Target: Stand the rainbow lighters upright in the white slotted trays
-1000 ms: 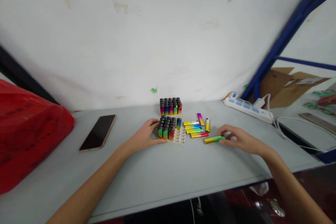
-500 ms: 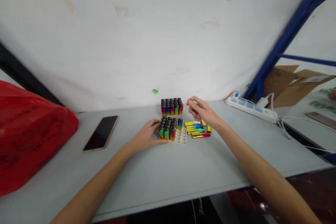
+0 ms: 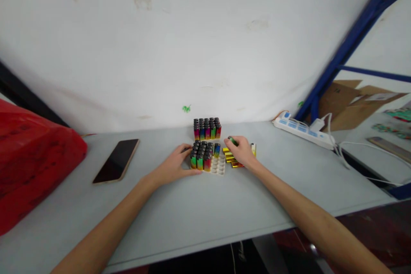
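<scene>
My left hand (image 3: 175,166) curves around the left side of a white tray (image 3: 218,165), its thumb along the front edge and its fingers at the back. Several black-topped, rainbow-coloured lighters (image 3: 201,156) stand upright in the tray's left part, and a single blue lighter (image 3: 217,150) stands in its back right row. The front right cups show bare. In my right hand (image 3: 241,152) a green lighter (image 3: 232,140) with a dark top is pinched, just right of the tray. Beneath that hand lie several shiny lighters (image 3: 228,155), partly covered by it.
Behind the tray, against the wall, stands a full block of upright lighters (image 3: 207,129). A phone (image 3: 117,161) and a red bag (image 3: 35,167) are at the left. A white power strip (image 3: 303,132) with cables and a cardboard box (image 3: 343,100) are at the right.
My right hand has come down and slightly left, over the lying lighters, and a green lighter now shows in its fingers. My left hand stays at the tray. The view has shifted slightly.
</scene>
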`<action>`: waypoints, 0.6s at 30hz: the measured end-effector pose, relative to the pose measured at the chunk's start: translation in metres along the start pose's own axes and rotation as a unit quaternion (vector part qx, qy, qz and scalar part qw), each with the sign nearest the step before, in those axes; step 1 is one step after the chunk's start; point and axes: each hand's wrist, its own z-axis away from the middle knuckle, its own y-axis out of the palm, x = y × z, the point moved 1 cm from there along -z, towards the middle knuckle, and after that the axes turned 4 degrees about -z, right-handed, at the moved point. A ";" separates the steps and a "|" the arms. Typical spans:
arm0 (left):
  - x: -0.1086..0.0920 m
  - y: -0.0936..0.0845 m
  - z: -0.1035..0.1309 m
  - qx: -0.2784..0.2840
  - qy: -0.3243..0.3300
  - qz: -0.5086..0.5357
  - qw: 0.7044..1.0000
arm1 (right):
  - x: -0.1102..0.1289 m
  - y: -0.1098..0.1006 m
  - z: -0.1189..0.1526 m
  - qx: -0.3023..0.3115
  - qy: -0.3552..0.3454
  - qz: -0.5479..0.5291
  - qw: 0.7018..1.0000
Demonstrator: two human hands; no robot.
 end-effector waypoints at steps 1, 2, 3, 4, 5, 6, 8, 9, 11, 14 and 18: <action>0.000 0.000 0.000 0.001 0.000 -0.001 1.000 | 0.002 0.002 0.001 0.009 -0.004 -0.004 1.000; 0.000 0.000 0.000 0.003 -0.001 -0.002 1.000 | 0.003 0.003 0.001 0.018 -0.009 -0.008 1.000; -0.001 -0.001 0.000 0.005 -0.001 -0.003 1.000 | 0.004 0.004 0.002 0.025 -0.014 -0.012 1.000; -0.001 -0.001 0.000 0.008 -0.002 -0.003 1.000 | 0.004 0.005 0.002 0.032 -0.017 -0.014 0.999; -0.001 -0.001 0.000 0.011 -0.002 -0.003 1.000 | 0.005 0.005 0.002 0.037 -0.018 -0.015 0.999; -0.001 -0.001 0.000 0.013 -0.002 -0.002 1.000 | 0.005 0.005 0.003 0.040 -0.018 -0.016 0.999; -0.001 -0.002 0.000 0.014 -0.002 -0.001 1.000 | 0.005 0.005 0.003 0.047 -0.019 -0.013 0.999; -0.002 -0.002 0.000 0.013 -0.002 -0.001 1.000 | 0.005 0.004 0.003 0.050 -0.022 -0.010 0.998; -0.002 -0.002 0.000 0.009 0.001 -0.002 1.000 | 0.008 0.002 0.003 0.056 -0.039 -0.002 0.998; -0.002 -0.002 0.000 0.003 0.003 -0.001 1.000 | 0.015 -0.006 0.004 0.089 -0.086 0.022 0.992; -0.002 -0.002 0.000 0.006 0.000 -0.001 1.000 | 0.027 -0.019 0.005 0.127 -0.200 0.106 0.966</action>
